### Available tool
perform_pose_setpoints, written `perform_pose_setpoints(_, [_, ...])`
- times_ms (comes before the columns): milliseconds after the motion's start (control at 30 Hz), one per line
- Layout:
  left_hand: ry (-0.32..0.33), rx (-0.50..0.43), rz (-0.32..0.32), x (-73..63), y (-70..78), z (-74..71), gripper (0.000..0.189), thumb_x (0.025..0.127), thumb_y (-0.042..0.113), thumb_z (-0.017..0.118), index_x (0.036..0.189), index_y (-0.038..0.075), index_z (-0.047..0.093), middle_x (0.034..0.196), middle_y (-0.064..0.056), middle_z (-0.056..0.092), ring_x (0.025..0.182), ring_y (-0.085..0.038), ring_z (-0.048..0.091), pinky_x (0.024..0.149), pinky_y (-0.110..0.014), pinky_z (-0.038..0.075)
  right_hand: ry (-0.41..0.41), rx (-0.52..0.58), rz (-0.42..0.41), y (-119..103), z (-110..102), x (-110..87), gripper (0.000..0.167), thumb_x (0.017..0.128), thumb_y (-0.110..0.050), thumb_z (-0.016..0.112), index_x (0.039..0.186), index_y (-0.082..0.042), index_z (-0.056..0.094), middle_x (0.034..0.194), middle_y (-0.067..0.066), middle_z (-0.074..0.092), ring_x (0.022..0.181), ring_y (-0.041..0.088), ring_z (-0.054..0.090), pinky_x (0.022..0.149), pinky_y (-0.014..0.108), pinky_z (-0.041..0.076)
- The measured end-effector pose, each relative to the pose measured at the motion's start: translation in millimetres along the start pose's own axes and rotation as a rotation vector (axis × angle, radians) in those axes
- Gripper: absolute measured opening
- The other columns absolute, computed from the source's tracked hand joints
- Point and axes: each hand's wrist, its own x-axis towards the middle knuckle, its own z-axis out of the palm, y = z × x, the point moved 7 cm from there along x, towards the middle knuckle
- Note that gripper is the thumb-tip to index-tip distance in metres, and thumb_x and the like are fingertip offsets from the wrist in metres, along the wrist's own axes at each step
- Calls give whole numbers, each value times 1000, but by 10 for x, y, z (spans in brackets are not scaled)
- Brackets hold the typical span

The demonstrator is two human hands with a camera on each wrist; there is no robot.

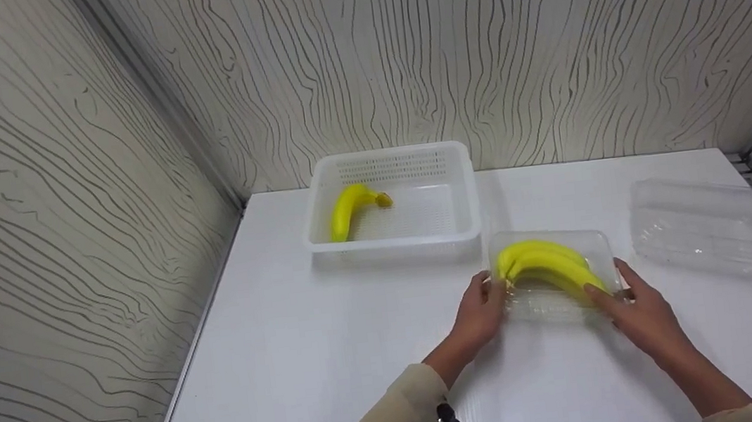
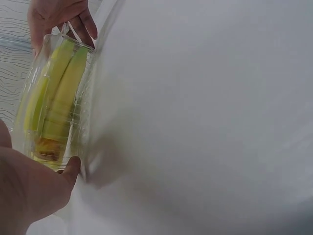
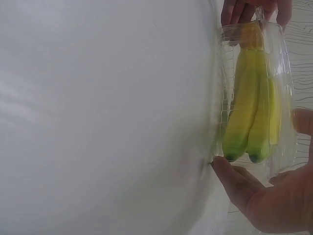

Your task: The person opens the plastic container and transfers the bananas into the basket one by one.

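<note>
A clear plastic clamshell box [image 1: 545, 301] with yellow bananas [image 1: 552, 263] inside is held between both hands over the white table. At its left end my left hand [image 1: 479, 312] grips the side; in the left wrist view its thumb and fingers spread round that end. My right hand [image 1: 643, 318] grips the opposite end, its thumb over the front corner. Through the clear wall, the right wrist view shows the bananas' greenish tips [image 3: 244, 147] toward the right hand and their brown stem end toward the left. I cannot tell whether the box touches the table.
A white perforated basket [image 1: 394, 242] stands at the back of the table with a banana [image 1: 348, 211] at its left side. A second clear plastic box [image 1: 710, 226] lies at the right. Patterned panels [image 1: 401, 59] wall the table at the back and sides.
</note>
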Motion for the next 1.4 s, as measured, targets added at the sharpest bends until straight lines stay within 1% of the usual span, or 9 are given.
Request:
perform_pose_setpoints(100, [-10, -3, 17, -100, -51, -25, 55, 112, 42, 50, 157, 9, 47, 145, -11, 67, 130, -21, 66, 113, -45, 54, -15, -14, 15, 24, 52, -68, 112, 100, -77, 49, 172, -11, -5, 154, 40, 41, 116, 33, 68, 82, 32, 61])
perform_pose_setpoints(267, [-46, 15, 13, -222, -135, -67, 63, 112, 46, 50, 163, 11, 40, 150, -11, 65, 137, -25, 63, 118, -48, 50, -21, -56, 39, 61, 130, -156, 117, 97, -83, 46, 172, -9, -6, 157, 42, 37, 128, 49, 61, 85, 43, 62])
perform_pose_setpoints(400, [-70, 64, -4, -270, -202, -102, 71, 110, 54, 50, 168, 17, 33, 154, -9, 61, 144, -26, 58, 124, -51, 44, -23, -82, 47, 76, 180, -191, 118, 96, -85, 43, 171, -8, -6, 159, 42, 35, 139, 57, 49, 93, 55, 61])
perform_pose_setpoints(533, [-79, 73, 0, -287, -228, -119, 72, 110, 55, 48, 170, 18, 30, 157, -11, 59, 148, -28, 55, 127, -53, 41, -32, -90, 43, 85, 205, -208, 119, 96, -86, 42, 171, -8, -7, 161, 42, 33, 142, 59, 45, 101, 63, 57])
perform_pose_setpoints(667, [-75, 103, -5, -298, -242, -119, 73, 110, 56, 47, 171, 20, 27, 158, -10, 58, 152, -29, 52, 128, -54, 39, -31, -101, 42, 103, 212, -211, 120, 95, -88, 41, 171, -9, -7, 161, 42, 34, 143, 60, 44, 103, 65, 56])
perform_pose_setpoints(933, [-77, 136, 62, -316, -216, -112, 74, 112, 54, 43, 173, 17, 20, 167, -12, 49, 160, -31, 40, 132, -54, 33, -27, -133, 30, 141, 213, -205, 118, 96, -88, 39, 171, -10, -7, 159, 43, 38, 144, 60, 44, 104, 66, 55])
perform_pose_setpoints(1100, [-91, 152, 122, -334, -211, -104, 73, 114, 50, 42, 173, 16, 16, 172, -15, 40, 162, -33, 36, 132, -54, 31, -53, -156, 35, 153, 220, -194, 120, 94, -90, 39, 171, -13, -12, 169, 40, 23, 154, 59, 32, 117, 73, 40])
perform_pose_setpoints(1200, [-101, 146, 129, -343, -216, -97, 77, 112, 52, 45, 173, 18, 14, 172, -16, 38, 162, -34, 35, 132, -55, 31, -68, -159, 25, 148, 224, -197, 121, 94, -89, 43, 170, -14, -15, 172, 38, 12, 158, 60, 21, 122, 75, 30])
perform_pose_setpoints(1400, [-99, 147, 123, -341, -244, -81, 98, 101, 54, 67, 174, 19, 11, 177, -11, 30, 165, -31, 29, 134, -54, 28, -83, -157, -23, 106, 233, -222, 122, 95, -83, 53, 170, -18, -18, 173, 37, 15, 158, 60, 21, 120, 77, 32])
